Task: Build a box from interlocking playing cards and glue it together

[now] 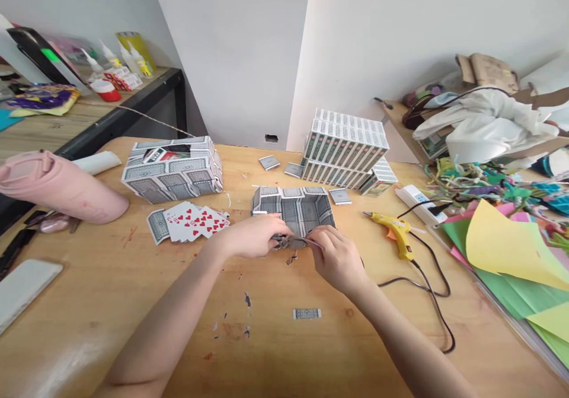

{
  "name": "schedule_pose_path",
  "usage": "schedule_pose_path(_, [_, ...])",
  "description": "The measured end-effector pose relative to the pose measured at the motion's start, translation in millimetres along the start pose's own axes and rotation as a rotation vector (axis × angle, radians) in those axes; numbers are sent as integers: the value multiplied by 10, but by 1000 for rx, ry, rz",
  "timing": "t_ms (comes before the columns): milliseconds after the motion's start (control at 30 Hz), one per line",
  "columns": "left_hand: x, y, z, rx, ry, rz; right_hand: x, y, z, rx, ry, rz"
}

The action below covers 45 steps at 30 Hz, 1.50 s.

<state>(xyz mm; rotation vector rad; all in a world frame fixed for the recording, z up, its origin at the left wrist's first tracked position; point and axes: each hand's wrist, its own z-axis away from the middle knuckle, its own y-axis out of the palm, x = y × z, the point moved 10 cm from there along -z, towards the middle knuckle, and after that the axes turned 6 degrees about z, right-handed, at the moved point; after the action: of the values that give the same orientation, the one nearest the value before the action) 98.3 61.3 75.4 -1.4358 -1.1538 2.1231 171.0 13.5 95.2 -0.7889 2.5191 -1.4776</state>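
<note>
An open-topped box (291, 213) built from folded grey-backed playing cards stands in the middle of the table. My left hand (255, 232) reaches over its near left corner, fingers closed on the near wall. At the near right, my right hand (340, 255) pinches a thin card edge along that same wall. My fingers partly cover the near wall, so I cannot tell whether that edge is a loose card. Below the hands lies a small folded card strip (306, 314). Left of the box, several heart cards (191, 221) are fanned out face up.
A larger card-covered box (173, 175) stands at the back left, beside a pink tumbler (66, 187). Stacked card packs (344, 149) rise behind. To the right lie a yellow glue gun (395, 232) with its cord, a power strip (420, 203) and coloured paper sheets (515, 250).
</note>
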Motion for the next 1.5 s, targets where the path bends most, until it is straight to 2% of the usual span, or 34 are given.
schedule_pose_path(200, [20,-4,0,0,-12,-2,122,7,8,14,-32,135])
schedule_pose_path(467, [34,-9,-5,-2,-16,30,131,-3,39,9,-22,168])
schedule_pose_path(700, [137,30,0,3,-81,54,5,-29,61,-41,29,69])
schedule_pose_path(900, [180,58,-13,-16,-81,49,-25,-28,70,-78,10,-17])
schedule_pose_path(1100, [165,6,3,-47,-94,30,-5,-9,64,-83,-15,-57])
schedule_pose_path(1267, [162,34,3,-64,-60,1,-160,90,52,-77,127,-77])
schedule_pose_path(1367, [133,10,26,-140,-37,-50,-248,141,80,-109,196,-90])
schedule_pose_path(1433, [58,-93,92,-278,-23,-108,-309,122,114,-172,251,-101])
schedule_pose_path(1500, [-88,-219,222,-465,9,-170,-366,73,150,-250,312,-113])
